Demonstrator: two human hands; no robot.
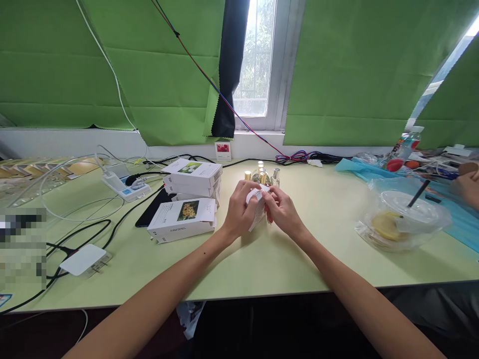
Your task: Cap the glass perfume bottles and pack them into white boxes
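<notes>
1. White card makes up the small box [257,220], held tilted between both hands just above the table [314,267].
2. The left hand [240,207] grips its left side, thumb against fingers.
3. The right hand [283,209] is narrow, thumb and fingertips closed on the box's upper end.
4. Just beyond both hands stand glass bottles [263,178], some gold-capped, 1 silver-capped; the fingers partly hide them.
5. Near the left hand, on its left, lies a flower-print box [183,219], with a pile of white boxes [192,174] behind it and a dark phone [147,213] beside them.
6. Farther left of that hand are a power strip [127,188] and, closer to the body, a white charger [85,259].
7. Well right of the right hand sits a lidded cup [398,219] in clear plastic; beyond it, a co-worker's hand [468,187] over blue sheeting [458,217].
</notes>
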